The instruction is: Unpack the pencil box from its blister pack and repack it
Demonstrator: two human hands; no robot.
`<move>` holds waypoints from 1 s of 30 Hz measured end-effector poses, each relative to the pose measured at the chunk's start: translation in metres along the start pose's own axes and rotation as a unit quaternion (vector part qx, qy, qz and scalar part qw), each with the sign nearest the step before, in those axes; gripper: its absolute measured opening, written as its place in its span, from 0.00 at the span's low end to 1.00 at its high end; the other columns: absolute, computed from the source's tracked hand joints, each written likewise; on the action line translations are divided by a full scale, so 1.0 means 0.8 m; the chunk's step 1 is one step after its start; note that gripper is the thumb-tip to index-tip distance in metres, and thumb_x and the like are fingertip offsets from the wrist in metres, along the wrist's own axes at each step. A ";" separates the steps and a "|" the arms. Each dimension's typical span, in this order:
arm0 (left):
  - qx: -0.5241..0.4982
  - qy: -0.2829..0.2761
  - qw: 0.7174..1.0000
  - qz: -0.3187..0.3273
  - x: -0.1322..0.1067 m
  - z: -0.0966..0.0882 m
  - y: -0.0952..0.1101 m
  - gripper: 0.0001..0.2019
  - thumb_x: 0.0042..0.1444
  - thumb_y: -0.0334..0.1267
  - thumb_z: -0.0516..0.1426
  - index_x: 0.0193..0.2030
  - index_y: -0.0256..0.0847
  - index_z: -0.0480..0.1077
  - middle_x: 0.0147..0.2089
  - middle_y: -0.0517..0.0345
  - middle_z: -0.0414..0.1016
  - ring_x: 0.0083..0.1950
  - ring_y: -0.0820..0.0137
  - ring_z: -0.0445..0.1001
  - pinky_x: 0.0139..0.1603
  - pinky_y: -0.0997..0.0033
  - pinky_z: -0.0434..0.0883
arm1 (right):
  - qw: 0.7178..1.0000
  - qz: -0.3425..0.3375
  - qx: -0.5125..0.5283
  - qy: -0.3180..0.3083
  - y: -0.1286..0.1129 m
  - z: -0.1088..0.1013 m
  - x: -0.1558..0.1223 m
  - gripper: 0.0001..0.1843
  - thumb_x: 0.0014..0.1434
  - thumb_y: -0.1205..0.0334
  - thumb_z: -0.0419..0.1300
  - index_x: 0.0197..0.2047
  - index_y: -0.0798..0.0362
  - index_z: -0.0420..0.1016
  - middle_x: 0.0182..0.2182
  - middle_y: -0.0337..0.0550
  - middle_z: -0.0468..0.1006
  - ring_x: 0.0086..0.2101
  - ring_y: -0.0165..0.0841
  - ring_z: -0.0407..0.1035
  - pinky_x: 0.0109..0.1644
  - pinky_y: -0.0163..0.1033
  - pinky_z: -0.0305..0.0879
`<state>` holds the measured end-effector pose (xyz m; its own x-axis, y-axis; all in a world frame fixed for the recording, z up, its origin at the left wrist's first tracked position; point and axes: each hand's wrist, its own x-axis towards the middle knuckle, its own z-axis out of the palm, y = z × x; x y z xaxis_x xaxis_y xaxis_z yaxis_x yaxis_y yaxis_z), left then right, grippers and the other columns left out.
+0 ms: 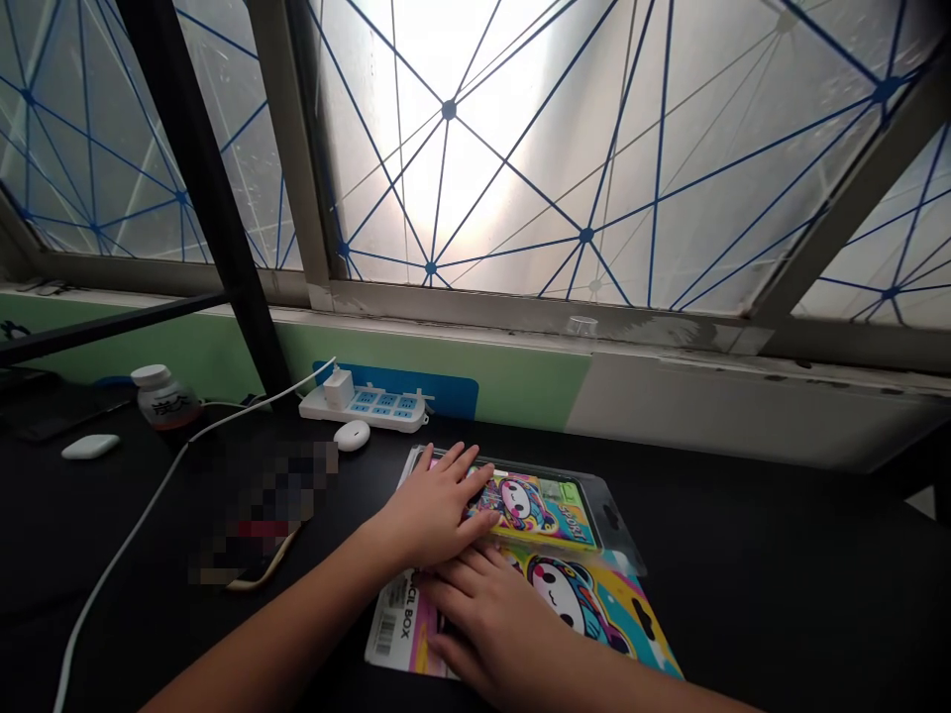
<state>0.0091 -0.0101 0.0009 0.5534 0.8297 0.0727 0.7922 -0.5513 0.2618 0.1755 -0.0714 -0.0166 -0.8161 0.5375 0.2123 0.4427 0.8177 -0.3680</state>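
Note:
A bright pencil box (565, 510) with a cartoon face lies on the black desk, with a clear plastic shell (620, 535) showing around it. Closer to me is a printed card (646, 634) with a similar cartoon face, a barcode and partly covered lettering ending in "CIL BOX". My left hand (442, 500) rests with fingers spread over the left part of the pencil box. Flat on the card is my right hand (494, 619), fingers stretched out, just below the left one. Both hands hide the left-middle area of the package.
Left of the package lies a blurred-out object (274, 515) with a tan edge. Behind it are a round white case (352, 436) and a white power strip (371, 404). A white cable (141, 530) crosses the left side, near a white-capped bottle (163, 396) and a white earbud-like case (90, 447).

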 end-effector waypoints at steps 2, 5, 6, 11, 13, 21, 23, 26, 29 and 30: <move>0.004 0.007 1.000 -0.007 0.000 0.001 0.003 0.32 0.68 0.60 0.41 0.73 0.48 0.54 0.77 0.49 0.46 0.77 0.54 0.42 0.72 0.38 0.43 | 1.000 -0.011 -0.018 0.019 0.001 0.006 0.002 0.20 0.67 0.52 0.56 0.60 0.48 0.72 0.56 0.44 0.77 0.56 0.42 0.67 0.68 0.50 0.52; 0.004 0.009 1.000 -0.014 0.000 0.002 0.005 0.33 0.68 0.61 0.40 0.73 0.48 0.54 0.77 0.49 0.46 0.77 0.53 0.41 0.72 0.36 0.43 | 0.995 -0.054 -0.060 0.051 0.003 0.015 0.002 0.14 0.67 0.56 0.55 0.51 0.50 0.75 0.49 0.45 0.81 0.49 0.41 0.71 0.59 0.49 0.62; 0.003 0.008 1.000 -0.017 0.000 0.002 0.005 0.33 0.68 0.61 0.40 0.73 0.48 0.54 0.77 0.49 0.46 0.77 0.53 0.41 0.71 0.36 0.43 | 0.993 -0.074 -0.071 0.066 0.004 0.015 0.002 0.12 0.67 0.59 0.53 0.47 0.51 0.75 0.44 0.45 0.82 0.44 0.40 0.72 0.54 0.47 0.64; 0.010 -0.001 1.000 -0.015 0.000 0.001 0.004 0.31 0.69 0.58 0.40 0.73 0.46 0.53 0.77 0.49 0.44 0.77 0.53 0.40 0.72 0.38 0.43 | 0.980 -0.067 -0.136 0.130 0.031 -0.021 0.003 0.13 0.67 0.67 0.49 0.38 0.52 0.75 0.31 0.45 0.78 0.33 0.37 0.69 0.42 0.45 0.65; 0.002 -0.001 1.000 -0.017 -0.001 0.000 0.003 0.32 0.69 0.58 0.40 0.74 0.46 0.52 0.77 0.49 0.43 0.77 0.52 0.39 0.72 0.38 0.43 | 0.974 0.026 -0.185 0.132 0.058 -0.049 0.002 0.14 0.68 0.64 0.48 0.37 0.53 0.75 0.32 0.48 0.77 0.34 0.40 0.68 0.41 0.46 0.65; -0.012 0.002 1.000 -0.026 -0.001 -0.006 0.004 0.35 0.68 0.62 0.39 0.74 0.44 0.51 0.77 0.47 0.45 0.77 0.52 0.41 0.72 0.38 0.43 | 0.973 0.214 -0.080 -0.023 0.145 -0.117 -0.021 0.29 0.56 0.34 0.61 0.47 0.51 0.75 0.45 0.49 0.74 0.44 0.44 0.70 0.46 0.47 0.69; -0.011 0.003 1.000 -0.028 -0.001 -0.006 0.004 0.36 0.67 0.62 0.39 0.74 0.43 0.51 0.77 0.46 0.45 0.77 0.52 0.41 0.72 0.38 0.43 | 0.976 0.202 -0.071 -0.036 0.145 -0.119 -0.024 0.32 0.55 0.32 0.61 0.50 0.51 0.75 0.46 0.50 0.73 0.46 0.46 0.70 0.47 0.48 0.69; -0.010 0.010 0.999 -0.031 -0.002 -0.005 0.003 0.36 0.67 0.63 0.40 0.74 0.45 0.51 0.77 0.47 0.46 0.77 0.52 0.41 0.72 0.39 0.44 | 0.977 0.192 -0.075 -0.047 0.141 -0.119 -0.025 0.34 0.56 0.32 0.60 0.54 0.51 0.74 0.47 0.52 0.73 0.47 0.47 0.69 0.48 0.50 0.68; -0.009 0.014 0.999 -0.034 -0.002 -0.004 0.003 0.35 0.66 0.64 0.41 0.74 0.46 0.52 0.77 0.47 0.47 0.77 0.52 0.41 0.72 0.38 0.44 | 0.974 0.204 -0.091 -0.038 0.140 -0.116 -0.023 0.33 0.55 0.34 0.63 0.52 0.51 0.76 0.46 0.51 0.73 0.46 0.47 0.69 0.48 0.50 0.68; -0.008 0.017 0.999 -0.033 -0.002 -0.004 0.003 0.35 0.66 0.64 0.42 0.73 0.46 0.52 0.77 0.47 0.48 0.77 0.52 0.41 0.72 0.37 0.44 | 0.973 0.209 -0.098 -0.033 0.141 -0.115 -0.021 0.32 0.53 0.34 0.64 0.50 0.51 0.76 0.46 0.51 0.73 0.46 0.47 0.69 0.48 0.50 0.68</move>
<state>0.0096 -0.0125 0.0045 0.4906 0.8670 0.0871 0.8222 -0.4937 0.2833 0.2735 0.0305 0.0219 -0.5695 0.8218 0.0202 0.7974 0.5582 -0.2292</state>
